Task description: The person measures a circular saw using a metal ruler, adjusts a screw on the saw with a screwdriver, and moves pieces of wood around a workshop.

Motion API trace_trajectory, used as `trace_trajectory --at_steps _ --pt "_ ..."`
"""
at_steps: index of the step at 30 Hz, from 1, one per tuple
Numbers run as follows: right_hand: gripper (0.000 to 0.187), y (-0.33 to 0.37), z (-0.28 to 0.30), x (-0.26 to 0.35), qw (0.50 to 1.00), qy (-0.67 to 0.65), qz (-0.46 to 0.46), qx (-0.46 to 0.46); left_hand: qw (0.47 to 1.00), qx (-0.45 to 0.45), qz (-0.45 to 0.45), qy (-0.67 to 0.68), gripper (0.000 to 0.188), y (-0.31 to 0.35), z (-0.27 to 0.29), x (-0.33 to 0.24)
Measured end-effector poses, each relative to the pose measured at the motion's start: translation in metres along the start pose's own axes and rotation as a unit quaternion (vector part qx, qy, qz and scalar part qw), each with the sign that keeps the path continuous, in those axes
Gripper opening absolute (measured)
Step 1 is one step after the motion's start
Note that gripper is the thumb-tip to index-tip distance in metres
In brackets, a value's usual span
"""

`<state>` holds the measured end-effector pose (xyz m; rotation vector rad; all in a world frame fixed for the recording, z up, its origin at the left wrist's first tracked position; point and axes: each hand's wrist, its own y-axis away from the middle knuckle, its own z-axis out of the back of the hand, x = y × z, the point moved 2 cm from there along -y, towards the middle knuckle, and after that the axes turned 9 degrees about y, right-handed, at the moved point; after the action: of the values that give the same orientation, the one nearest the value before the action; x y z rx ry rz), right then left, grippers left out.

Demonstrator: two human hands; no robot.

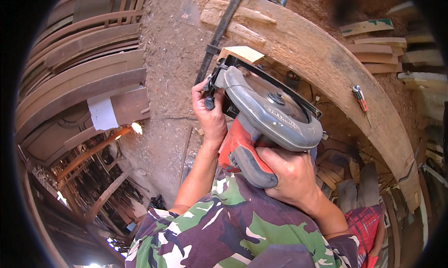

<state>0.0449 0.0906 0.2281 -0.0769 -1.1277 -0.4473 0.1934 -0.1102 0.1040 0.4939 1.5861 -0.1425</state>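
A grey-and-red circular saw (263, 111) is held in front of my body, turned so that its round blade and metal base plate face away from me. My right hand (294, 174) wraps round its rear handle. At the saw's front end, my left hand (210, 114) grips beside a black knob and the base plate's edge. Just beyond the saw lies a pale wooden block (242, 54), next to the dark metal bar clamp (219, 39). The saw's body partly hides my left fingers.
A long wooden plank (326, 58) curves away to the right, bearing a red-and-black handled tool (360, 100) with a thin shaft. Stacked boards (88, 58) stand at left; wood offcuts (373, 51) lie at far right. Sawdust covers the ground (168, 58). Red plaid cloth (366, 226) shows beside my right arm.
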Motion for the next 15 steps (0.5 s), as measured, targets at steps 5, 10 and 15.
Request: trace_trajectory --at_steps 5,10,15 --pt "0.044 -0.0021 0.0014 0.0014 1.0 -0.01 0.003 -0.003 1.0 0.002 0.0 0.01 0.03 0.0003 0.0008 -0.0009" --pt "0.048 -0.0031 0.0 -0.0008 1.0 -0.003 0.006 0.013 1.0 -0.003 0.004 -0.004 0.031 -0.0009 0.0016 -0.0008" --pt "0.048 -0.0029 -0.0006 -0.0028 1.0 -0.002 0.006 0.013 1.0 -0.009 0.013 -0.012 0.032 -0.0018 0.0024 -0.0012"
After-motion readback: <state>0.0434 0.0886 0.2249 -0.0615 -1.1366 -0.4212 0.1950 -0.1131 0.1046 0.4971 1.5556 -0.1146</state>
